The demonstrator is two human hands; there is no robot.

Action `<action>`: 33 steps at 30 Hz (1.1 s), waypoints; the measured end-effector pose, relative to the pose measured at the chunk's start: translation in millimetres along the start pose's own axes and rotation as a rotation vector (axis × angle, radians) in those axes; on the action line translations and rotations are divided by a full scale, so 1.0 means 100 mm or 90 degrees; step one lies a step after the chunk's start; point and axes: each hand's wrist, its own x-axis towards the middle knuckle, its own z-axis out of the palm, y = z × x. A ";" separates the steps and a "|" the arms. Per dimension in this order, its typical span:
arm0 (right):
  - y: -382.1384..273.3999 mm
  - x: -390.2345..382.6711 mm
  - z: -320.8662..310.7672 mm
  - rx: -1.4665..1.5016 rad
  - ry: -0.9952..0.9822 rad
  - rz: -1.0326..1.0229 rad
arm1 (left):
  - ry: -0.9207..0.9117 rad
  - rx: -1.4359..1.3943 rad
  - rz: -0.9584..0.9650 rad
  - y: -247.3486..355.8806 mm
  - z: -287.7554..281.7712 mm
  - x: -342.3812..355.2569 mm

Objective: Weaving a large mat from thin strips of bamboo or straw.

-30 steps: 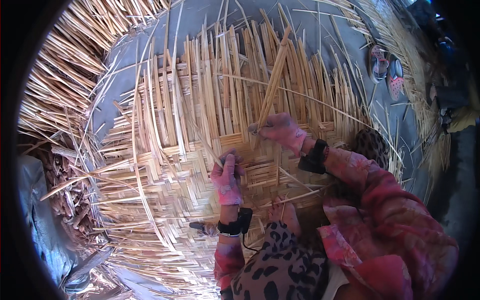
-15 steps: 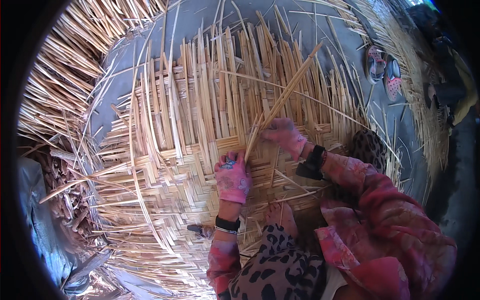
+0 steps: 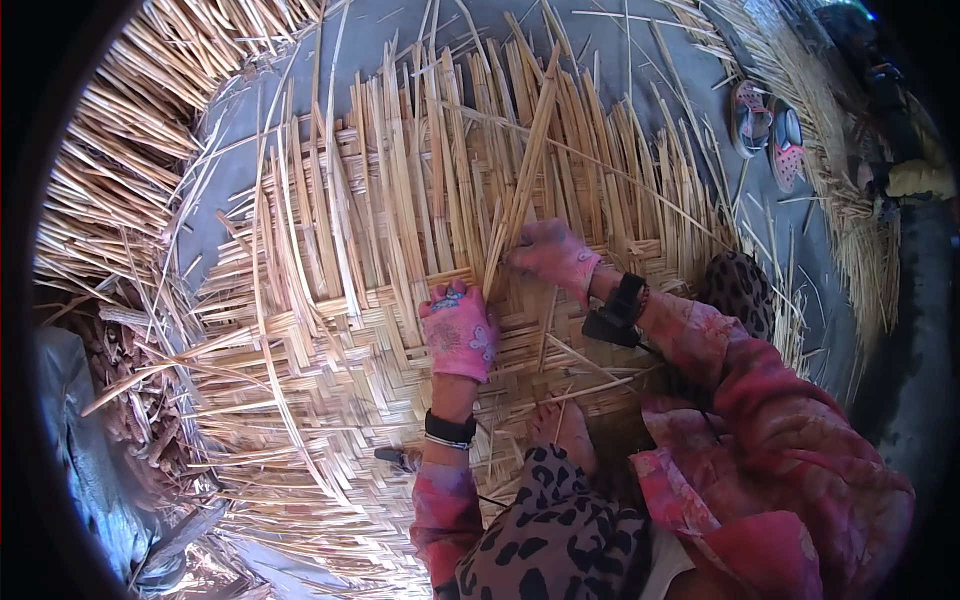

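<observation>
A large woven mat (image 3: 390,385) of split reed strips lies beneath both hands, plaited in the near part. Its loose strips (image 3: 400,180) stretch away from me at the far side. My left hand (image 3: 458,335), in a pink patterned fingerless glove, rests at the edge of the weave. Its fingers are curled down and their tips are hidden. Just to its right, my right hand (image 3: 557,262), gloved alike, is closed at a slanting pair of raised reed strips (image 3: 530,150). The lower ends of these strips run down between the two hands.
My bare foot (image 3: 565,430) rests on the mat. A small dark tool (image 3: 398,458) lies left of it. Piled reeds (image 3: 120,130) and a plastic sheet (image 3: 85,460) line the left side. Clogs (image 3: 770,135) sit at far right, near another person's sleeve (image 3: 920,180).
The slanting strips have swung left and lie more steeply away from me. My right hand has moved left and slightly away with them; the left hand has shifted a little left and away.
</observation>
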 end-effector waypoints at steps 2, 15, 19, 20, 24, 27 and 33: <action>0.00 0.01 0.07 -0.028 0.012 0.013 | 0.000 0.003 0.004 -0.02 -0.01 -0.02; 0.34 0.00 -0.01 0.243 -0.011 -0.120 | 0.091 -0.047 0.085 0.16 -0.12 -0.15; 0.08 0.03 0.16 0.087 0.008 -0.090 | 0.012 -0.045 0.051 -0.12 -0.04 -0.29; 0.15 0.03 0.18 0.160 0.011 -0.092 | 0.078 -0.008 0.107 -0.07 -0.07 -0.24; 0.19 0.08 0.13 0.025 0.013 -0.019 | 0.021 0.015 0.146 -0.29 0.33 -0.20; 0.22 0.11 0.18 -0.029 0.083 -0.086 | -0.090 0.083 0.062 -0.25 0.27 -0.07; 0.14 0.31 0.38 -0.150 0.058 -0.118 | 0.027 0.134 0.076 -0.10 -0.09 0.03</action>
